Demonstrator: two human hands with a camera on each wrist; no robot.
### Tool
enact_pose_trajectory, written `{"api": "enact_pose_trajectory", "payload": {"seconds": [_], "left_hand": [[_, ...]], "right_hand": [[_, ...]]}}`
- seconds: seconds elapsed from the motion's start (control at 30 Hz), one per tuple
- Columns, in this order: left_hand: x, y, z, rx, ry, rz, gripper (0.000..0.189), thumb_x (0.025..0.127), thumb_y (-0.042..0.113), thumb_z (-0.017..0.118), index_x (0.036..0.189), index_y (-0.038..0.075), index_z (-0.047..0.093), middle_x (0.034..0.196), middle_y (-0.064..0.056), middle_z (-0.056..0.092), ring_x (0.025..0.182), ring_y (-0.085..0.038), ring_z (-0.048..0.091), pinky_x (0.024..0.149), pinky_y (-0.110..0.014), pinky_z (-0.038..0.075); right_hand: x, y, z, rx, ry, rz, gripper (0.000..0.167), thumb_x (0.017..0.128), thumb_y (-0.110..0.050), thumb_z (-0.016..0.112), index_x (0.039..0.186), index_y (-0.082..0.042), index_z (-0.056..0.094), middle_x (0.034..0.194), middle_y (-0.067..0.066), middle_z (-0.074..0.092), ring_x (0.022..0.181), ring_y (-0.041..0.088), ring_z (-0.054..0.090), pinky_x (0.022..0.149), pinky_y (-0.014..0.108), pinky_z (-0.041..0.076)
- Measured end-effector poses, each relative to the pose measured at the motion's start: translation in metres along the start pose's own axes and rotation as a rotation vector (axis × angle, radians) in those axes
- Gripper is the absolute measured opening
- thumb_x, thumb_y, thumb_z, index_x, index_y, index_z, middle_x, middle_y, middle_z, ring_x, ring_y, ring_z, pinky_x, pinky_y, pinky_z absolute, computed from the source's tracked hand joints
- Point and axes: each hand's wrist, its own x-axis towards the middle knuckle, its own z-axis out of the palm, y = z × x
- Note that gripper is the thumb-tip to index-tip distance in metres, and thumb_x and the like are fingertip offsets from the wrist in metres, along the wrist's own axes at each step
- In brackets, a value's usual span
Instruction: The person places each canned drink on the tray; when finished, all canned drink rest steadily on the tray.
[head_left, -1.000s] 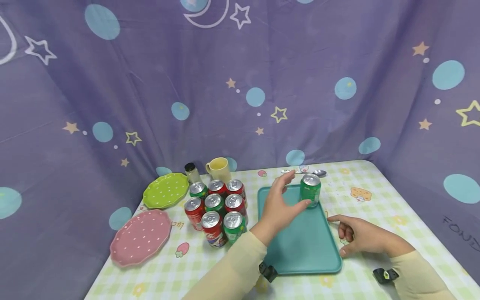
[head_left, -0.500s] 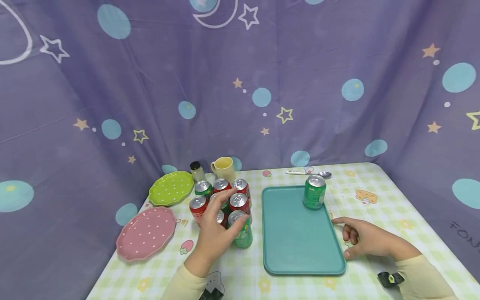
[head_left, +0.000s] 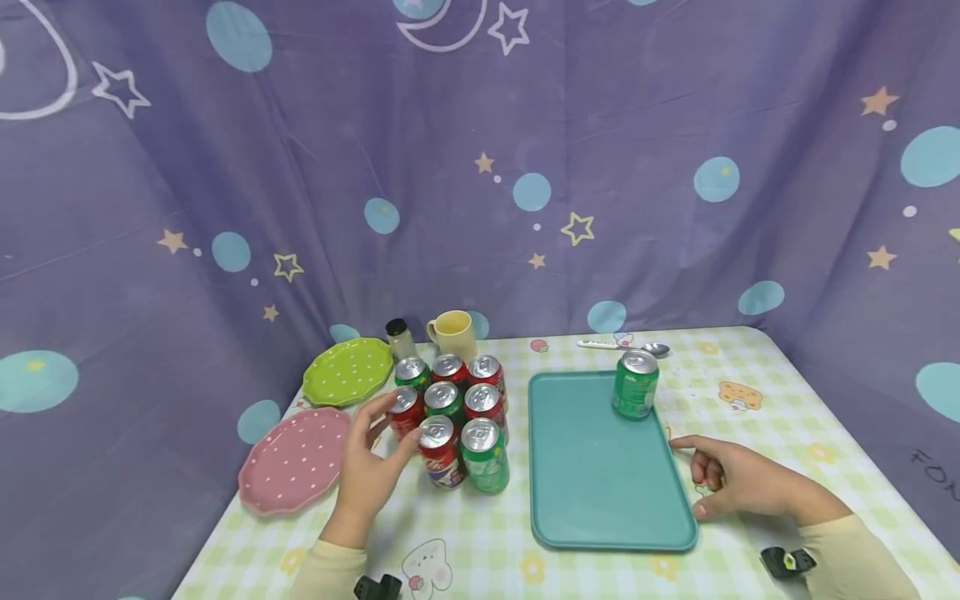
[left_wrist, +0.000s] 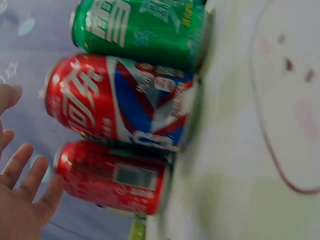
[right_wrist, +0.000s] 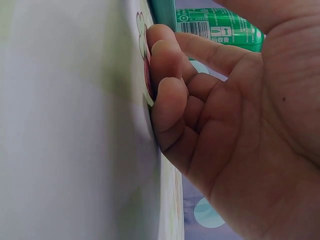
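- One teal tray (head_left: 600, 475) lies flat.
- Eight red and green cans (head_left: 446, 404) stand grouped left of it.
- Right hand (head_left: 741, 483): loosely curled, empty, at the tray's right edge.
- Left hand (head_left: 367, 475): fingers parted, empty, beside the group.
- Single green can (head_left: 635, 387) stands in the tray's far right corner.

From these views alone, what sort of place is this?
Probably a staged tabletop recording setup: a purple, star-printed fabric curtain hangs behind a green-and-white checked tablecloth, where a cluster of cylindrical red and green metal drink cans stands beside a rectangular teal tray.
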Motion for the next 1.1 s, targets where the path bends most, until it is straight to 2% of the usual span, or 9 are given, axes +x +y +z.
{"api": "enact_pose_trajectory", "payload": {"seconds": [0.2, 0.3, 0.37, 0.4, 0.53, 0.63, 0.87, 0.97, 1.1], "left_hand": [[-0.004, -0.018, -0.008, -0.069, 0.045, -0.058, 0.054, 0.086, -0.008, 0.082, 0.135, -0.004, 0.060, 0.131, -0.027, 0.061, 0.121, -0.034, 0.060, 0.097, -0.034, 0.057], [-0.006, -0.023, -0.012, -0.093, 0.062, -0.074, 0.054, 0.084, -0.011, 0.082, 0.133, -0.006, 0.060, 0.125, -0.028, 0.062, 0.112, -0.036, 0.061, 0.088, -0.031, 0.059], [-0.006, -0.020, -0.013, -0.087, 0.063, -0.107, 0.052, 0.083, -0.014, 0.081, 0.131, -0.008, 0.060, 0.121, -0.029, 0.063, 0.106, -0.039, 0.062, 0.085, -0.031, 0.060], [-0.006, -0.017, -0.013, -0.093, 0.052, -0.125, 0.052, 0.083, -0.014, 0.081, 0.130, -0.010, 0.059, 0.120, -0.030, 0.063, 0.104, -0.040, 0.062, 0.084, -0.030, 0.060], [-0.010, -0.018, -0.012, -0.098, -0.013, -0.183, 0.049, 0.085, -0.010, 0.082, 0.129, -0.007, 0.061, 0.117, -0.027, 0.065, 0.101, -0.040, 0.066, 0.084, -0.030, 0.060], [-0.013, -0.027, -0.011, -0.123, -0.078, -0.186, 0.047, 0.087, -0.005, 0.083, 0.129, -0.001, 0.062, 0.116, -0.022, 0.068, 0.101, -0.035, 0.069, 0.085, -0.030, 0.060], [-0.019, -0.031, -0.004, -0.118, -0.249, -0.230, 0.055, 0.088, 0.005, 0.085, 0.137, 0.007, 0.060, 0.127, -0.014, 0.065, 0.108, -0.028, 0.067, 0.092, -0.041, 0.060], [-0.020, -0.030, -0.002, -0.103, -0.288, -0.242, 0.058, 0.087, 0.010, 0.087, 0.139, 0.009, 0.059, 0.130, -0.013, 0.063, 0.111, -0.028, 0.066, 0.094, -0.043, 0.060], [-0.022, -0.031, 0.000, -0.080, -0.307, -0.264, 0.065, 0.084, 0.011, 0.090, 0.140, 0.012, 0.057, 0.130, -0.012, 0.064, 0.114, -0.032, 0.065, 0.094, -0.045, 0.059]], "right_hand": [[0.000, -0.001, 0.000, 0.003, -0.002, -0.001, 0.098, 0.078, -0.021, 0.093, 0.153, 0.009, 0.038, 0.097, 0.013, 0.056, 0.074, 0.016, 0.052, 0.060, 0.030, 0.045], [0.000, -0.001, 0.000, 0.008, -0.008, 0.005, 0.098, 0.078, -0.020, 0.093, 0.153, 0.009, 0.038, 0.097, 0.014, 0.056, 0.074, 0.015, 0.052, 0.060, 0.030, 0.045], [0.000, -0.001, 0.000, 0.013, -0.012, -0.001, 0.097, 0.079, -0.020, 0.093, 0.153, 0.009, 0.038, 0.097, 0.014, 0.056, 0.073, 0.015, 0.052, 0.060, 0.030, 0.045], [0.000, -0.001, 0.000, 0.013, -0.012, -0.002, 0.097, 0.079, -0.020, 0.093, 0.153, 0.009, 0.038, 0.097, 0.014, 0.056, 0.073, 0.015, 0.052, 0.060, 0.030, 0.045], [0.000, -0.001, 0.001, 0.026, -0.013, -0.016, 0.096, 0.080, -0.018, 0.092, 0.153, 0.010, 0.037, 0.097, 0.014, 0.056, 0.073, 0.016, 0.051, 0.059, 0.030, 0.044], [0.000, -0.001, 0.001, 0.033, -0.013, -0.023, 0.096, 0.080, -0.017, 0.092, 0.153, 0.011, 0.037, 0.097, 0.013, 0.056, 0.072, 0.017, 0.050, 0.059, 0.030, 0.044], [0.001, -0.002, 0.001, 0.026, -0.008, -0.024, 0.095, 0.079, -0.016, 0.092, 0.153, 0.011, 0.037, 0.097, 0.013, 0.056, 0.073, 0.017, 0.051, 0.060, 0.029, 0.044], [0.001, -0.001, 0.001, 0.022, -0.005, -0.021, 0.095, 0.079, -0.016, 0.092, 0.152, 0.011, 0.038, 0.097, 0.013, 0.056, 0.073, 0.017, 0.051, 0.060, 0.029, 0.044], [0.001, -0.001, 0.001, 0.028, -0.007, -0.017, 0.095, 0.080, -0.015, 0.092, 0.153, 0.011, 0.038, 0.097, 0.013, 0.056, 0.073, 0.018, 0.051, 0.060, 0.029, 0.044]]}}
